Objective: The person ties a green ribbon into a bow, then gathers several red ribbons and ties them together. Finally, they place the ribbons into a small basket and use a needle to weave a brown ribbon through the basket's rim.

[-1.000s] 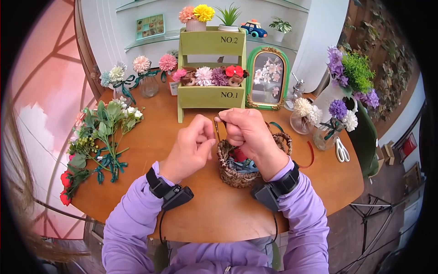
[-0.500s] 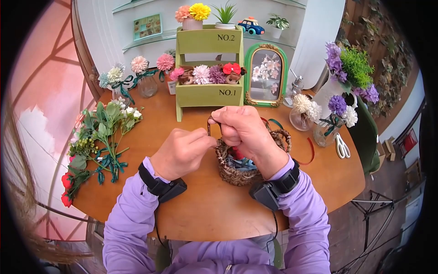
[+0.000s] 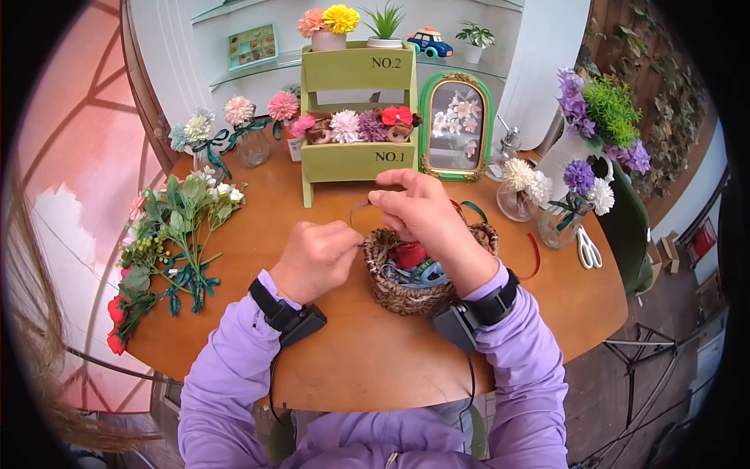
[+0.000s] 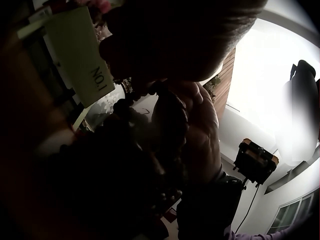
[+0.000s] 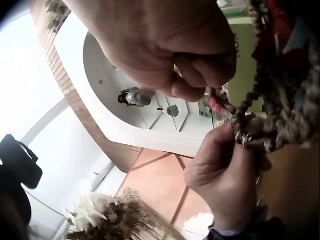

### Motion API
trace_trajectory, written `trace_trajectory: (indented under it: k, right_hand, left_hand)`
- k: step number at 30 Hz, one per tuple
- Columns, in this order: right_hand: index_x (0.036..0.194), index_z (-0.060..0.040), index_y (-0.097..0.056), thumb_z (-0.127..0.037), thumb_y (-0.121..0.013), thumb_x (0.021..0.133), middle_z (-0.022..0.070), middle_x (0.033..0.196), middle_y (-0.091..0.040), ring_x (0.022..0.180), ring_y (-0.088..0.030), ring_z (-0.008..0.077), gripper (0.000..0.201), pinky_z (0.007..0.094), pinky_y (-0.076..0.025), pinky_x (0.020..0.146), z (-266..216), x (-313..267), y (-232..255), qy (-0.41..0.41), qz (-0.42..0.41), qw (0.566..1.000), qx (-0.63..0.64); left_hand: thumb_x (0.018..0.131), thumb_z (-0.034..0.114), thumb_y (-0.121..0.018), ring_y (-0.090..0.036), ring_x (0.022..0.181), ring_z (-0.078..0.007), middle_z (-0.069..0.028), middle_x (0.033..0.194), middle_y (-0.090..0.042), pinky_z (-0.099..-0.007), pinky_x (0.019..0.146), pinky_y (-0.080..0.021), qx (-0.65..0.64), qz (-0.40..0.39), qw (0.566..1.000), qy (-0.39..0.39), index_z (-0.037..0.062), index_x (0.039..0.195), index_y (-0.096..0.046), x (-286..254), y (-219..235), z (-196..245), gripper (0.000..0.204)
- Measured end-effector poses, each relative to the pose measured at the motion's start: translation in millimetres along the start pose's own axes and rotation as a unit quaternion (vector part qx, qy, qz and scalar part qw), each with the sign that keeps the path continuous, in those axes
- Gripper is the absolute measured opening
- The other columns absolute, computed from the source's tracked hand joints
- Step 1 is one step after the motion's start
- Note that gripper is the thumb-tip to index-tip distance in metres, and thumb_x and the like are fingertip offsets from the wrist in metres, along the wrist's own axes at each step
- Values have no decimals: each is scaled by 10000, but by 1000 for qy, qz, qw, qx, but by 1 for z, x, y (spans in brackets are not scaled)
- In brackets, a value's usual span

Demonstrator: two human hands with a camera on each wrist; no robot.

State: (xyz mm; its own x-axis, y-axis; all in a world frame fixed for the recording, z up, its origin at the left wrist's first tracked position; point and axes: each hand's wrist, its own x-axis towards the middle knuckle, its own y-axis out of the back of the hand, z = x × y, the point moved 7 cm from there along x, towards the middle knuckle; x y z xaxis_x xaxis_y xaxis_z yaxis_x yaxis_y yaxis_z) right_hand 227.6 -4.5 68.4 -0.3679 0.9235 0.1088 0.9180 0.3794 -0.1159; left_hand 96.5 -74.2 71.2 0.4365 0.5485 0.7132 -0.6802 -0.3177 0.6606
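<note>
In the head view, my left hand pinches the lower end of a thin dark brown ribbon at the near-left rim of a woven basket. The ribbon bows up to my right hand, held over the basket, its thumb and fingers at the other end. Red fabric and blue-grey fabric lie inside the basket. From the right wrist, the left hand shows with its fingertips right at the braided handle. The left wrist view is mostly dark.
Artificial flower stems lie at the left. Behind the basket stand a green two-tier shelf and a green picture frame. At the right are flower vases, white scissors and a red ribbon.
The left hand has come right to the basket's rim. The right hand's fingers have loosened and lifted, and the ribbon, earlier upright between the hands, now bows outward.
</note>
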Motion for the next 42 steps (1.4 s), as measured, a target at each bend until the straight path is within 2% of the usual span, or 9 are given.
trace_trajectory:
  k: [2, 4, 12, 14, 17, 25, 33, 39, 42]
  right_hand:
    - [883, 28, -626, -105, -618, 914, -65, 570, -455, 489, -379, 19, 137, 215, -266, 424, -8, -1, 12, 50, 36, 992, -110]
    - [894, 46, -671, -89, -648, 889, -32, 608, -553, 535, -464, 27, 137, 230, -354, 454, -7, -4, 11, 38, -73, 954, -288]
    - [977, 38, -730, -86, -671, 876, 18, 602, -618, 466, -470, 50, 170, 238, -386, 439, 20, -19, 1, -29, -120, 957, -264]
    - [979, 32, -732, -89, -666, 881, 13, 598, -614, 461, -473, 51, 169, 238, -384, 436, 20, -24, 0, -14, -106, 956, -275]
    - [952, -5, -737, -142, -651, 878, 76, 577, -610, 452, -523, 120, 178, 284, -427, 472, 21, -26, -2, 20, -80, 949, -303]
    - [940, -26, -720, -216, -638, 864, 241, 712, -617, 637, -629, 389, 221, 407, -506, 604, 11, -29, -9, 134, -35, 923, -359]
    - [941, -4, -743, -127, -690, 830, 91, 526, -600, 408, -526, 99, 174, 289, -442, 452, 22, -24, -2, 31, -27, 964, -261]
    - [898, 30, -739, -65, -722, 789, 40, 587, -645, 431, -526, 79, 146, 261, -420, 433, 29, -14, 5, 13, -9, 981, -194]
    - [843, 47, -723, -50, -723, 781, 42, 608, -644, 445, -529, 76, 115, 262, -410, 426, 33, -12, 3, -16, 0, 986, -164]
  left_hand:
    - [739, -12, -648, -613, 589, -314, -120, 701, -616, -391, 525, -498, -18, 28, 999, 17, 18, 766, -660, -5, -7, -8, 42]
    - [739, -24, -640, -616, 580, -294, -120, 690, -612, -367, 521, -493, -58, 43, 996, 51, 3, 768, -671, -8, -13, -16, 51]
    - [758, -79, -611, -594, 584, -155, -86, 684, -623, -267, 534, -459, -174, 112, 963, 172, -50, 772, -690, -16, -17, -34, 85]
    - [797, -52, -634, -591, 590, -112, -56, 714, -641, -249, 526, -469, -288, 68, 890, 348, -40, 795, -695, -30, -33, -53, 62]
    - [835, -29, -642, -582, 588, -78, -32, 720, -638, -220, 524, -480, -387, 83, 809, 435, -29, 839, -690, -34, -37, -53, 48]
    - [846, -112, -542, -592, 609, -81, -30, 765, -651, -212, 562, -495, -365, 130, 853, 351, -28, 852, -683, -42, -53, -56, 164]
    - [824, -141, -522, -592, 648, -94, -31, 770, -630, -222, 563, -477, -256, 156, 920, 254, -40, 824, -686, -37, -43, -41, 193]
    - [797, -142, -518, -557, 621, -145, -94, 704, -589, -279, 555, -433, -160, 146, 953, 212, -64, 777, -620, -26, -33, -22, 130]
    - [756, -130, -512, -570, 617, -279, -176, 726, -582, -339, 563, -442, -146, 140, 958, 203, -64, 777, -606, -24, -31, -17, 116]
